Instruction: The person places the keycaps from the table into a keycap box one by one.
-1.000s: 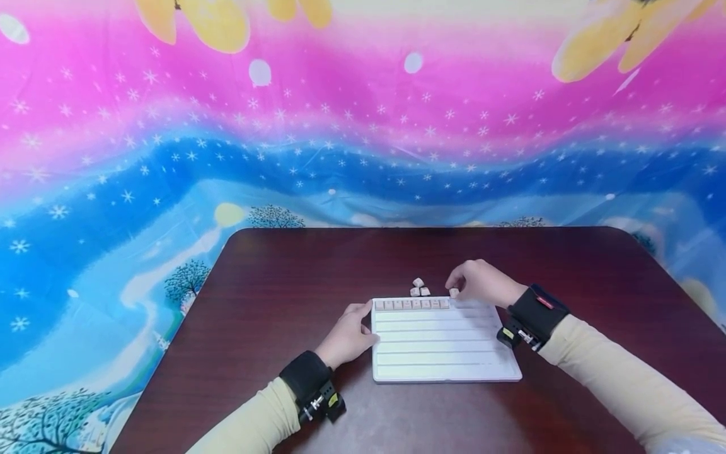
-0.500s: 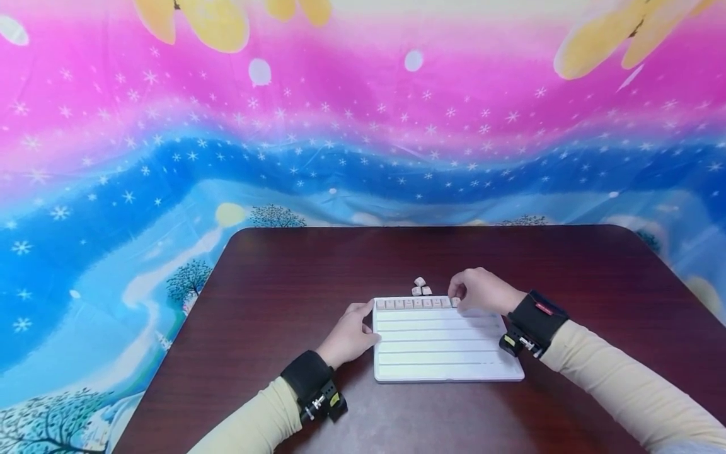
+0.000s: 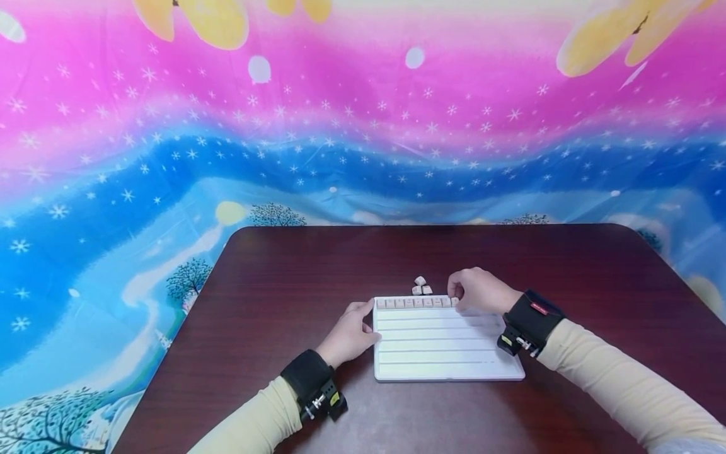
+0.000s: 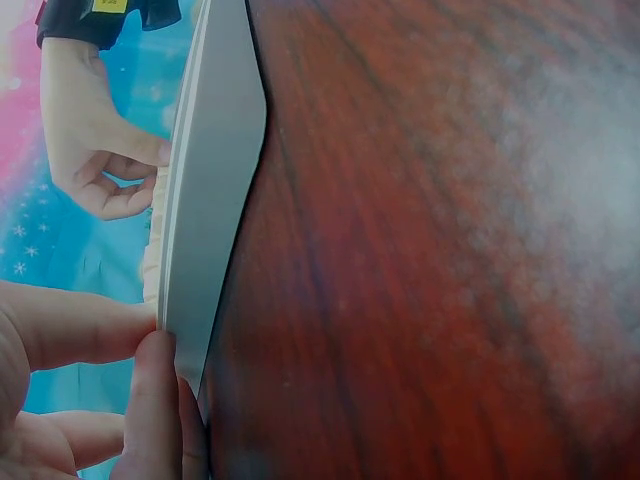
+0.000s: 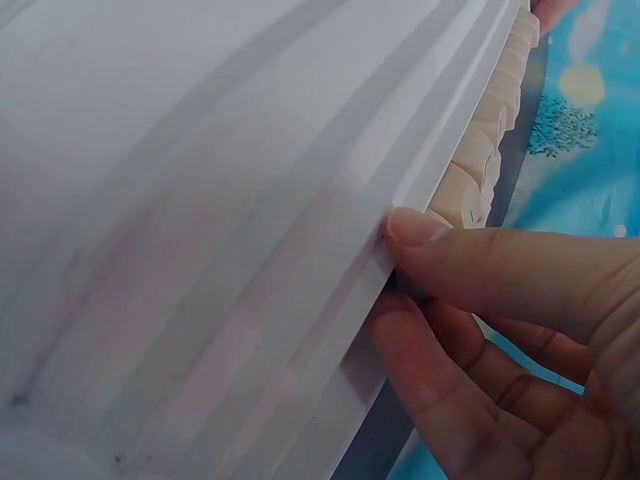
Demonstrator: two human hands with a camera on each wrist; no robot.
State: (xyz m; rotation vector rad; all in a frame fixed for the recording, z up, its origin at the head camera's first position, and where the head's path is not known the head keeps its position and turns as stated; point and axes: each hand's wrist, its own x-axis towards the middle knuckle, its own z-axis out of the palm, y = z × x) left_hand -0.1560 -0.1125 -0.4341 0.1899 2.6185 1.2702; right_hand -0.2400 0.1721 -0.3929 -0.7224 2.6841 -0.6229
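A white ridged tray (image 3: 448, 350) lies on the table, with a row of cream keycaps (image 3: 414, 303) along its far ledge. My left hand (image 3: 347, 335) grips the tray's left edge, fingers at the far corner and thumb lower down; the left wrist view shows these fingertips against the tray's grey side (image 4: 215, 190). At the right end of the row, my right hand (image 3: 483, 291) pinches one more keycap (image 3: 455, 302) between thumb and fingers, set against its neighbour. In the right wrist view the thumb (image 5: 470, 262) covers that keycap, and the other keycaps (image 5: 462, 190) run on beyond it.
Several loose keycaps (image 3: 421, 287) sit in a small cluster just behind the tray. The dark wooden table (image 3: 295, 271) stretches around it, and a colourful printed cloth (image 3: 351, 126) hangs behind the table's far edge.
My right hand has brought a keycap from behind the tray down onto the ledge and slid it slightly left against the row. The left hand has kept its grip on the tray.
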